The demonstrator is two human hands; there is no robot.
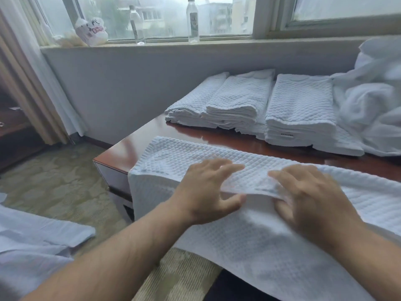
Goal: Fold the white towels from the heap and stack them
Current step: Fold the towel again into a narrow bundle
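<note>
Indoors, laundry duty

A person's left hand (pixel 208 190) and right hand (pixel 310 196) each pinch the folded edge of a white waffle-weave towel (pixel 271 257) draped over the wooden desk (pixel 227 138); folded stacks (pixel 299 109) and the heap (pixel 373 101) lie behind.

A hotel-like room — patterned carpet (pixel 54 181), long curtains (pixel 28 83), glossy wooden desk (pixel 121 153), stacks of folded towels (pixel 238 101).

Matt, waffle-textured white cloth: spread towel (pixel 217 153), folded stacks (pixel 299 101). Glossy, smooth reddish-brown wood: table (pixel 121 153). Clear, shiny: bottles (pixel 193 20). Crinkled thin plastic: bag (pixel 92 32). Matt, patterned pile: carpet (pixel 54 170).
</note>
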